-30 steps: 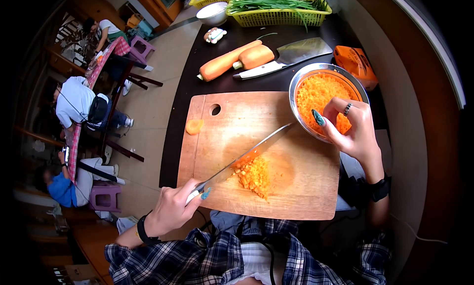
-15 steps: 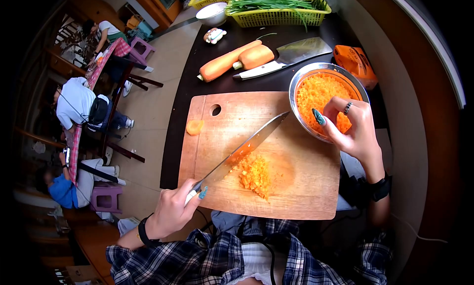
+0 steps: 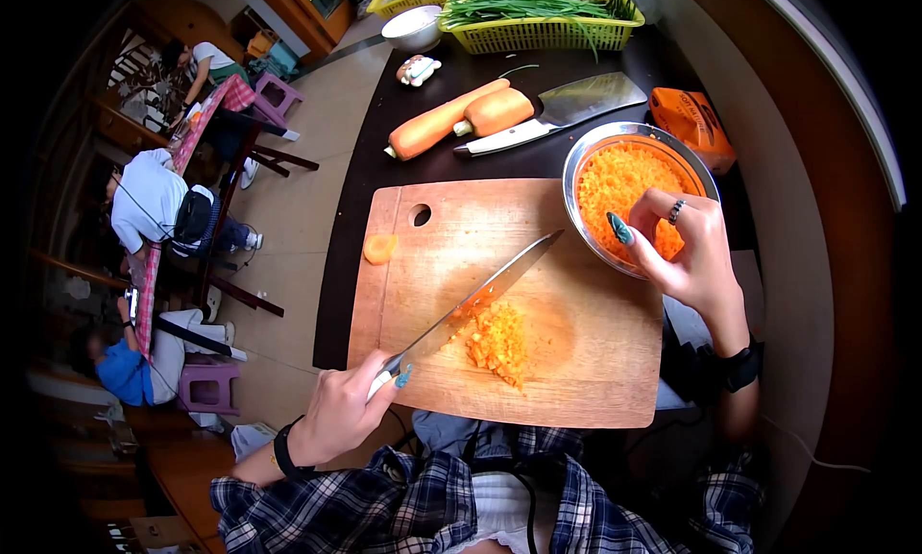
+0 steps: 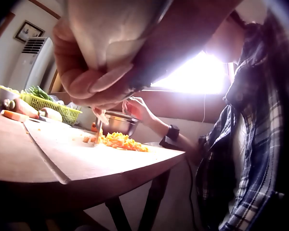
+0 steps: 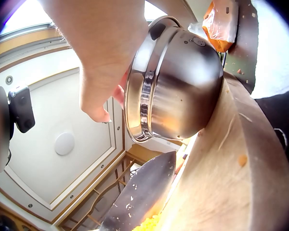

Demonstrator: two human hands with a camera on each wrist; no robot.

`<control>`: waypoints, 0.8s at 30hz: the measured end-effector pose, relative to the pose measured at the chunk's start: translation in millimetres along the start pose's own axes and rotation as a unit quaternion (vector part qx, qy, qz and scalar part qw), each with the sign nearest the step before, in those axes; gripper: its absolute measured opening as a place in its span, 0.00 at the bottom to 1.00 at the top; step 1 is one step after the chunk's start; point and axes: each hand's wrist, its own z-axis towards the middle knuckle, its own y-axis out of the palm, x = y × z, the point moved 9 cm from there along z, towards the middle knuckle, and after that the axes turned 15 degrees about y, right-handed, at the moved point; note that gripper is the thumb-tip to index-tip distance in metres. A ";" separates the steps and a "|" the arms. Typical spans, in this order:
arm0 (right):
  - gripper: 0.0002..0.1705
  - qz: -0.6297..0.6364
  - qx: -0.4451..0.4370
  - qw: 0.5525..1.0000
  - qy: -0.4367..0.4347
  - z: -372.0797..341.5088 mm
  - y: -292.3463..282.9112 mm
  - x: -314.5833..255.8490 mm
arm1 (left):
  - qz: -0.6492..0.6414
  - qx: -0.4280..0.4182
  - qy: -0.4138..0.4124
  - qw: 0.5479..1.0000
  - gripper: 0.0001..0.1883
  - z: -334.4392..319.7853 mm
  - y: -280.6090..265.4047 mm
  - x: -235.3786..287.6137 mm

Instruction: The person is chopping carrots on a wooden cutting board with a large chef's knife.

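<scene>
Head view: found knife (image 3: 485,297) gripped by handle (image 3: 381,383) in left hand (image 3: 336,407), slanted across cutting board (image 3: 595,362) beside chopped carrot (image 3: 497,345). Noted right hand (image 3: 693,256) bent over minced carrot (image 3: 629,165) in steel bowl (image 3: 569,184) (cannot tell whether pinching any), near orange pack (image 3: 693,122) with uncertain lettering. Observed green stalks (image 3: 528,7) in yellow basket (image 3: 538,40). Left wrist view: saw fingers (image 4: 84,86) curled round handle. Right wrist view: noted illegible mark (image 5: 197,42) on bowl.

Rectangular brown wooden cutting board (image 3: 600,362): smooth, visibly grained. Round silver metal bowl (image 5: 185,96): mirror-glossy outside. Long, pointed grey metal knife blade (image 5: 147,183): smooth, with a dull sheen. Rectangular yellow plastic basket (image 3: 499,39): perforated walls. Blue-and-white plaid cloth shirt (image 3: 423,511): matt.
</scene>
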 end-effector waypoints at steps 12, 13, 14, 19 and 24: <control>0.11 0.005 0.002 1.000 -0.002 0.7 -0.8 -0.9 | -0.011 -0.009 -0.020 1.000 0.10 1.6 -0.8 -1.3; 0.11 0.002 0.002 1.000 0.001 0.6 -0.5 -1.0 | -0.008 -0.018 -0.020 1.000 0.10 2.3 0.6 -1.8; 0.11 0.003 0.000 1.000 0.001 0.2 0.2 -1.1 | -0.007 -0.026 -0.020 0.999 0.10 2.1 2.3 -1.7; 0.11 0.002 0.002 1.000 -0.003 0.6 -0.8 -1.1 | -0.011 -0.008 -0.024 1.000 0.10 1.7 -2.9 -0.1; 0.11 0.000 0.002 1.000 -0.003 0.6 -0.8 -0.9 | -0.019 -0.007 -0.028 0.999 0.10 -3.2 1.3 -0.6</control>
